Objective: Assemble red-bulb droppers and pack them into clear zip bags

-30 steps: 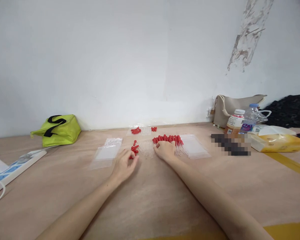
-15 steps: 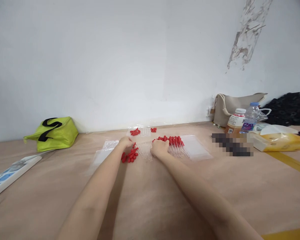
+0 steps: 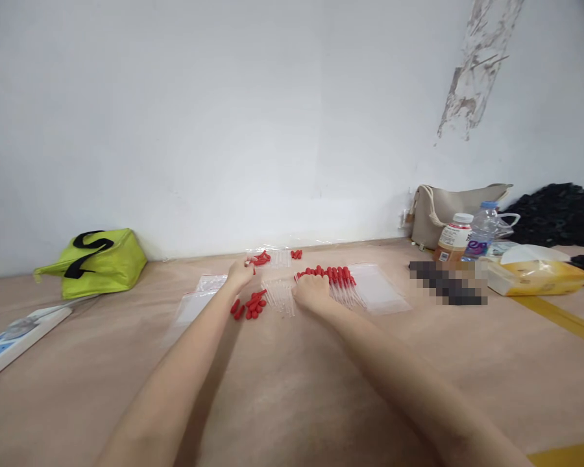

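Note:
My left hand (image 3: 243,271) is closed at the fingertips around a small red rubber bulb (image 3: 254,266), beside a far pile of red bulbs (image 3: 262,259). Nearer to me lies a second pile of red bulbs (image 3: 255,305). Between my hands, thin clear glass tubes (image 3: 280,297) lie side by side. My right hand (image 3: 312,292) is closed and rests at the left end of a row of droppers (image 3: 341,280), clear tubes with red bulbs on top. Whatever its fingers hold is hidden behind the knuckles.
Clear plastic bags (image 3: 380,292) lie under and beside the droppers, with more bags (image 3: 191,306) at left. A green bag (image 3: 104,263) and a power strip (image 3: 24,340) are farther left. Bottles (image 3: 455,239), a tissue pack (image 3: 540,275) and a beige bag (image 3: 425,217) stand right.
My left hand has moved slightly away from me, from above the near red pile to the far one. My right hand stays by the droppers. The view has shifted slightly.

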`<state>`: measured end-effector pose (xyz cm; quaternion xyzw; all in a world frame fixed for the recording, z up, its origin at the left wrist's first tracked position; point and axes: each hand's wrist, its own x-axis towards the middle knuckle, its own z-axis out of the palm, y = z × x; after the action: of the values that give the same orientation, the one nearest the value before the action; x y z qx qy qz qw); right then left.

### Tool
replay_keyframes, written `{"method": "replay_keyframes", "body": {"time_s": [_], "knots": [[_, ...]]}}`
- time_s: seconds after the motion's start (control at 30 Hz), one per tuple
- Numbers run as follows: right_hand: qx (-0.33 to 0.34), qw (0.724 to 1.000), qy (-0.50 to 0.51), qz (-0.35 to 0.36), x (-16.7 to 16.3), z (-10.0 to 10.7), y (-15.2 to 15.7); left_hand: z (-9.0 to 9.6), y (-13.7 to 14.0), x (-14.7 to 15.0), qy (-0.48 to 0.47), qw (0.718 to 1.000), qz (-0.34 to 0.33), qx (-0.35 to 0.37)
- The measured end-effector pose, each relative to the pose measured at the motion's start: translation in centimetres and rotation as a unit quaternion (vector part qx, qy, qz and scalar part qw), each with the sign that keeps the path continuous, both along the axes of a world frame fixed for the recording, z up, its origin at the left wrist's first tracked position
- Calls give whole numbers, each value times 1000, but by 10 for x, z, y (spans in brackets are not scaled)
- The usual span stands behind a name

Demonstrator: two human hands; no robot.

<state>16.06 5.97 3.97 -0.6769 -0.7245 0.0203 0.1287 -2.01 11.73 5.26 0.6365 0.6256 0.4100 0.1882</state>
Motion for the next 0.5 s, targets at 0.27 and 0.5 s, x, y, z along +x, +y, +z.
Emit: {"method": "replay_keyframes", "body": {"time_s": [0.27,0.5], "knots": [[78,970,115,199,72,-26,-61,-27,-130,11,53,973,-198,104],[171,924,213,268,70,-47,-76,-64,-157,16,-9,979,-201,28]]}}
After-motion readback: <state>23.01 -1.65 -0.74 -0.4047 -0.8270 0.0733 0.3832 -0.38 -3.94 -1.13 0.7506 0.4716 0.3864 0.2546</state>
